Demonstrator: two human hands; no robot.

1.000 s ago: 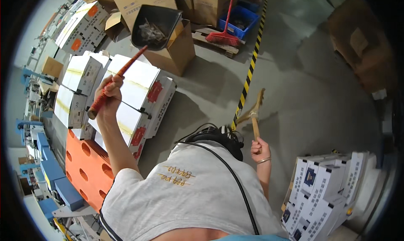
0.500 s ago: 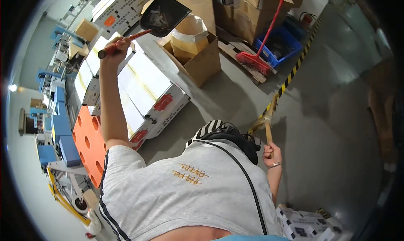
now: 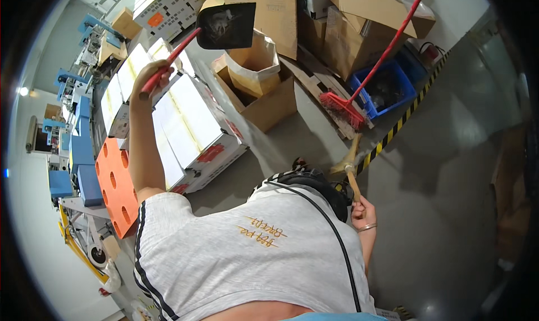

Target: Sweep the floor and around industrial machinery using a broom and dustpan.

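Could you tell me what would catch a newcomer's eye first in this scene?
Probably the black dustpan on its red handle, raised by the left hand over an open cardboard box. Next, the red broom leaning against the boxes at upper right, and the small straw brush in the right hand.

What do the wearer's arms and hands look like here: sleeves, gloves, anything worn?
Both hands are bare, no gloves. The left hand leads to a bare forearm and a short grey sleeve with dark stripes. The right hand has a thin metal bracelet at the wrist.

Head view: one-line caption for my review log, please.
Left hand lifts a red-handled black dustpan over a paper-lined cardboard box; right hand grips a small straw broom.
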